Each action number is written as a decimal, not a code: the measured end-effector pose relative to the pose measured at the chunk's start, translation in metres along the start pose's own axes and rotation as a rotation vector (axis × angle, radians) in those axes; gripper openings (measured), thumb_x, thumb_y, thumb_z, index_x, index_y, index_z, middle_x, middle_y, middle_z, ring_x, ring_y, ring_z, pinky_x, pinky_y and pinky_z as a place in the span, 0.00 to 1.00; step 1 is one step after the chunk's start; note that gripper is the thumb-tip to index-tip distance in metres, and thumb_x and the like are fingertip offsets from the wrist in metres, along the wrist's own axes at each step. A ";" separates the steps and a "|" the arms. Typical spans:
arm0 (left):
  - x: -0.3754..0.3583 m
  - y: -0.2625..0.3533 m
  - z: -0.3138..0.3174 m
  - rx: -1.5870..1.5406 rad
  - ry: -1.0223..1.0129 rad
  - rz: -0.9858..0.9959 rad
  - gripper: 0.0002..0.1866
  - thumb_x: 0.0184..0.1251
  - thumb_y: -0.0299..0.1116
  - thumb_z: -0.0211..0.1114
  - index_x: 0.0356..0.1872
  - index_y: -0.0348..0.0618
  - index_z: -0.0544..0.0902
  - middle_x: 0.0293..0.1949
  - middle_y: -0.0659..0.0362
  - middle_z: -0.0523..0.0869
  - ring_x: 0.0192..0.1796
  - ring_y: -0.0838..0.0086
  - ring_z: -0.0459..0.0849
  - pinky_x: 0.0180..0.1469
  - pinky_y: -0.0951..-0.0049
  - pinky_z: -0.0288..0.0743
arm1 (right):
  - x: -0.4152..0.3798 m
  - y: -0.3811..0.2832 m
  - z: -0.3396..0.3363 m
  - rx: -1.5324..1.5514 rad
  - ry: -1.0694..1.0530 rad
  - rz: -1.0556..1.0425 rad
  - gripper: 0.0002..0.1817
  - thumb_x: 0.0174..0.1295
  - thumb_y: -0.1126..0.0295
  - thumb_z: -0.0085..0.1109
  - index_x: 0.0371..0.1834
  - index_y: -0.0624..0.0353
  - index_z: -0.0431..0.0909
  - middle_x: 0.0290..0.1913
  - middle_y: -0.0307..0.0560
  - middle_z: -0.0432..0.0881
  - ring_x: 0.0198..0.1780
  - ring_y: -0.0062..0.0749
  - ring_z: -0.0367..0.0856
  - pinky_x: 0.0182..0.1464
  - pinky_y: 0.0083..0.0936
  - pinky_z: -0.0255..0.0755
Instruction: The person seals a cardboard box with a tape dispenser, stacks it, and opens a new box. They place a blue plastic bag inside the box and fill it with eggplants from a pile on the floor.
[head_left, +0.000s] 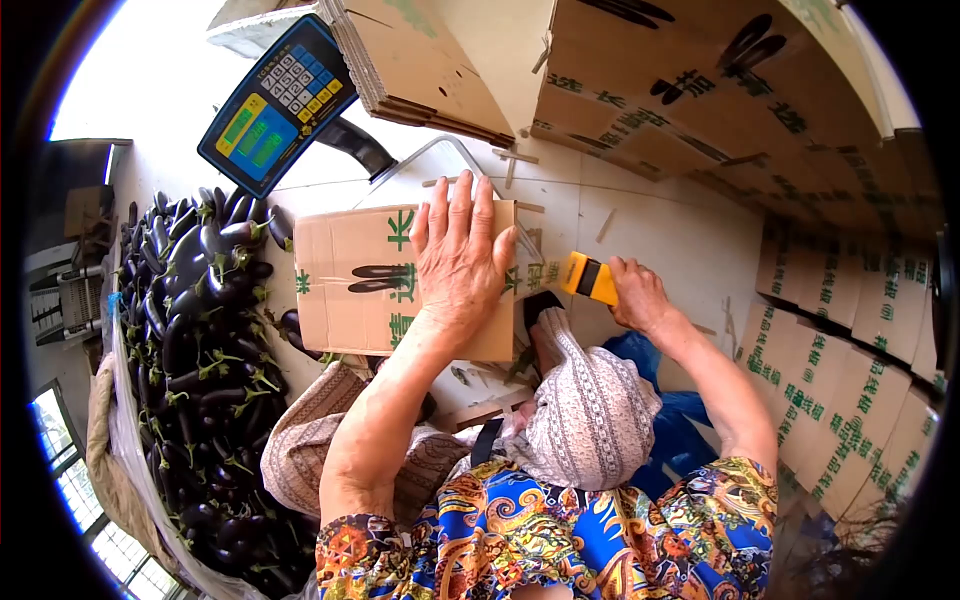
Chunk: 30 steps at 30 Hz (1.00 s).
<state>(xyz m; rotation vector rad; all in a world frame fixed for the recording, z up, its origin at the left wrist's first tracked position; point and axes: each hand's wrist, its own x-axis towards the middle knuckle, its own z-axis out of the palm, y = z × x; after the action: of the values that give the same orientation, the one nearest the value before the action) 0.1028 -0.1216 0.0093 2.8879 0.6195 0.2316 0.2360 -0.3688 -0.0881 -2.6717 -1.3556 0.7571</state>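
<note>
My left hand (458, 250) lies flat on the top of a closed cardboard carton (345, 320), fingers stretched out. The carton carries green characters and dark eggplant prints. To the right of the carton, my right hand (640, 295) is closed around a yellow tape dispenser (592, 279) with a black band. A strip with green print (540, 276) shows between the carton's right side and the dispenser. How far the strip reaches under my left hand is hidden.
A large heap of eggplants (200, 330) lies at left on plastic sheeting. A scale display (278, 105) stands on a post behind the carton. Flattened cartons (430, 60) lean at the back; stacked printed cartons (830, 400) line the right. A blue plastic bag (680, 430) lies near my right leg.
</note>
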 end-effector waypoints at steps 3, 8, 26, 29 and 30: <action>0.000 0.001 0.000 -0.012 0.003 -0.009 0.32 0.73 0.45 0.57 0.74 0.44 0.63 0.74 0.52 0.63 0.76 0.55 0.57 0.76 0.52 0.45 | 0.007 -0.031 0.008 -0.093 0.150 -0.094 0.27 0.40 0.80 0.67 0.46 0.63 0.68 0.41 0.63 0.80 0.41 0.61 0.83 0.42 0.48 0.80; -0.002 0.000 0.002 -0.023 0.025 -0.017 0.32 0.72 0.44 0.57 0.74 0.43 0.63 0.74 0.51 0.64 0.76 0.54 0.58 0.76 0.52 0.45 | 0.076 -0.105 -0.014 -0.423 -0.105 -0.140 0.13 0.50 0.66 0.69 0.39 0.53 0.81 0.37 0.40 0.84 0.41 0.33 0.87 0.32 0.32 0.80; 0.008 -0.106 -0.030 -0.513 0.284 -0.059 0.28 0.72 0.32 0.60 0.72 0.42 0.67 0.73 0.45 0.66 0.73 0.50 0.65 0.74 0.54 0.58 | 0.027 -0.021 -0.019 0.398 -0.015 0.091 0.50 0.56 0.45 0.68 0.73 0.66 0.58 0.72 0.66 0.61 0.75 0.52 0.58 0.75 0.37 0.52; -0.003 -0.168 -0.049 -0.193 0.279 -0.368 0.33 0.79 0.55 0.43 0.74 0.42 0.63 0.74 0.46 0.63 0.75 0.52 0.61 0.75 0.54 0.55 | 0.037 -0.080 -0.037 1.227 0.287 0.092 0.44 0.70 0.44 0.52 0.76 0.68 0.52 0.76 0.65 0.56 0.77 0.52 0.55 0.77 0.36 0.48; -0.010 -0.178 -0.044 -0.136 0.270 -0.391 0.34 0.79 0.57 0.42 0.74 0.43 0.62 0.75 0.47 0.62 0.76 0.53 0.60 0.76 0.53 0.53 | 0.036 -0.110 -0.063 1.268 0.371 0.011 0.44 0.71 0.42 0.49 0.76 0.67 0.52 0.77 0.64 0.54 0.78 0.50 0.53 0.78 0.36 0.47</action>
<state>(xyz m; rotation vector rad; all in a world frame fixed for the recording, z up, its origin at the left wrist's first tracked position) 0.0156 0.0402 0.0140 2.5566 1.1459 0.5831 0.2002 -0.2633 -0.0185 -1.6476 -0.4471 0.7007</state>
